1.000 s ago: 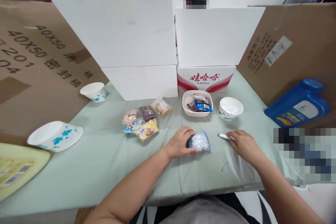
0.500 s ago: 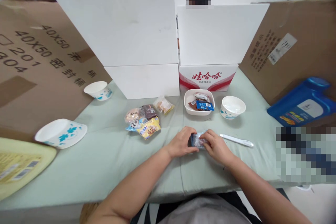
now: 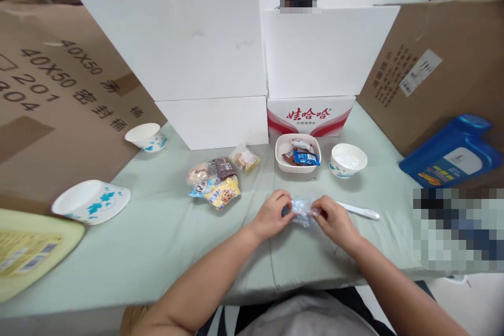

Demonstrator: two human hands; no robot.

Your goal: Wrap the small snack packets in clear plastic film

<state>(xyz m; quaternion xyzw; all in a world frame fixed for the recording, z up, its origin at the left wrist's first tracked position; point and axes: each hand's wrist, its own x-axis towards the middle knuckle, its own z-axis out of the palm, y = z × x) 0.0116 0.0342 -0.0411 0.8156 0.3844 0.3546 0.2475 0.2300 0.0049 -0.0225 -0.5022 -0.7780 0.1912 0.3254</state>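
A small packet in clear, crinkled plastic [image 3: 302,211] lies low over the cloth between my hands. My left hand [image 3: 274,213] is closed on its left end, where a dark blue part shows beside the fingers. With thumb and fingertips, my right hand [image 3: 333,219] pinches the plastic at the right end. What is inside the packet I cannot make out. Just beyond my right hand lies a white plastic-handled knife or cutter [image 3: 360,211], partly hidden by the hand. Ahead stands a white tub [image 3: 298,169] with several small wrapped snacks, a blue packet [image 3: 306,158] among them.
Wrapped snacks [image 3: 222,192] lie in a pile left of centre, near a clear bag [image 3: 244,158]. Paper bowls stand at right [image 3: 348,160] and left [image 3: 90,202]. White boxes [image 3: 210,122] wall the back; a blue bottle [image 3: 449,155] and yellow bottle [image 3: 35,252] flank the table.
My right hand has shifted slightly right, from resting over the packet to pinching its right end. More of the clear plastic now shows between the hands. The left hand stays almost in place.
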